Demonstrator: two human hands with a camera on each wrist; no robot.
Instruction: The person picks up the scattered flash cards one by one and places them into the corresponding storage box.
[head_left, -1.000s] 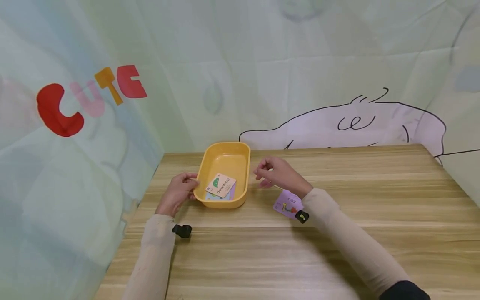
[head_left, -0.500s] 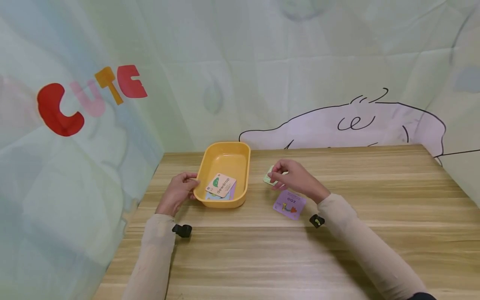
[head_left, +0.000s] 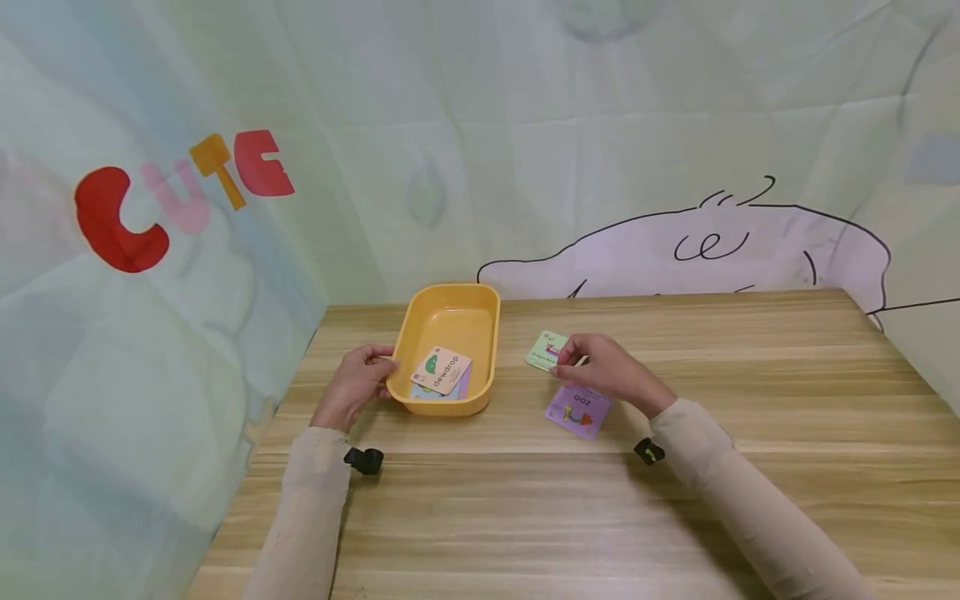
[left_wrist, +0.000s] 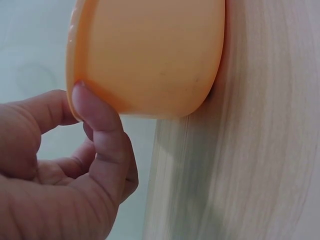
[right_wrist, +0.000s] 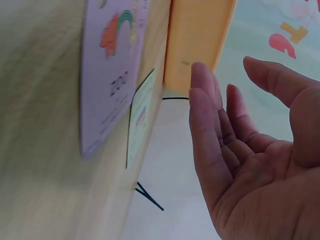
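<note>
My left hand pinches the left rim of a yellow plastic basin, thumb and forefinger on either side of the edge in the left wrist view. Inside the basin lies a peach card reading "dewdrop", on top of a bluish-purple card. To the right, my right hand hovers over two flat cards and holds nothing; the right wrist view shows its thumb apart from the fingers. Under its fingertips is a green card, partly covered by the hand. A purple "zoo" card lies nearer to me.
Beneath everything is a wood-grain table, its far edge just beyond the basin. A printed cloth backdrop hangs behind and to the left. Black wrist cameras sit on both sleeves, the left camera close to the tabletop.
My right hand has drawn back rightward from beside the basin and let go of the green card, which now lies on the table beside the purple one. The left hand and basin have not moved.
</note>
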